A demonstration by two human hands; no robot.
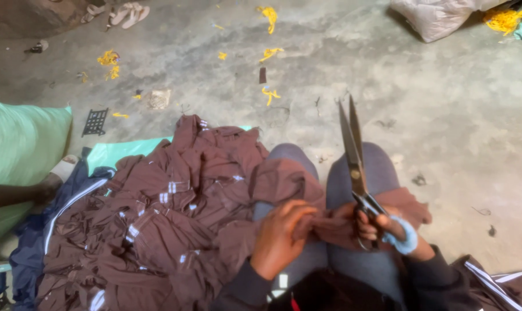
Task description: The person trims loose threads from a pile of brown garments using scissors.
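Note:
My right hand [382,227] grips the handles of a large pair of black scissors [353,155], their blades slightly apart and pointing away from me over my right knee. My left hand [281,236] pinches a fold of brown fabric [290,181] that lies across my lap. That piece runs between both hands and hangs past my right thigh. To my left a big heap of brown garments [157,224] with small white labels is piled on the floor.
A green sack [19,150] stands at the left, with another person's foot [59,173] beside it. Yellow scraps [108,60] dot the concrete floor. Sandals [123,12] lie at the far edge, and a pale bag [439,17] sits at top right. Dark blue cloth [28,242] lies under the heap.

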